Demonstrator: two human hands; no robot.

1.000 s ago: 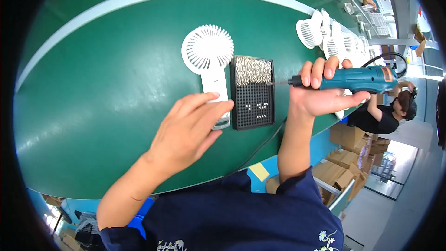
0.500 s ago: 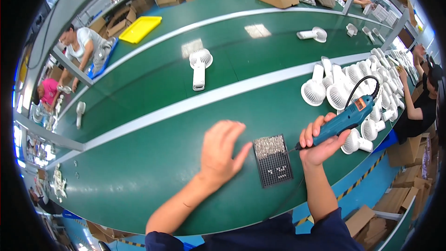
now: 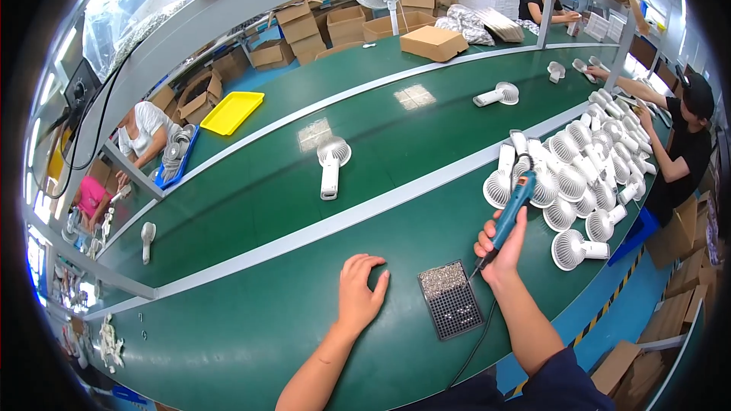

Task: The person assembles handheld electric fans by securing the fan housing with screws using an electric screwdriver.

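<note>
My right hand [image 3: 502, 251] is wrapped round a teal and black electric screwdriver [image 3: 513, 209], its bit slanting down to the right edge of a screw tray [image 3: 462, 322]. Whether the bit touches a screw cannot be made out. The black tray is a grid of small holes; small silvery screws [image 3: 445, 280] fill its far part, with a few scattered lower down. To the left of the tray, my left hand [image 3: 361, 293] rests at the green tabletop, empty, fingers loosely curved and thumb apart.
White handheld fans [image 3: 571, 183] lie heaped at the right, near a co-worker in black [image 3: 689, 137]. A single white fan [image 3: 330, 171] lies beyond the grey divider rail [image 3: 365, 222]. A black cord [image 3: 478, 352] runs past the tray. Crumpled white material [image 3: 110, 342] lies far left.
My view has tilted up. The screwdriver has swung to a more upright angle, and my left hand's fingers have drawn in. The co-worker at the right now reaches toward a fan across the rail.
</note>
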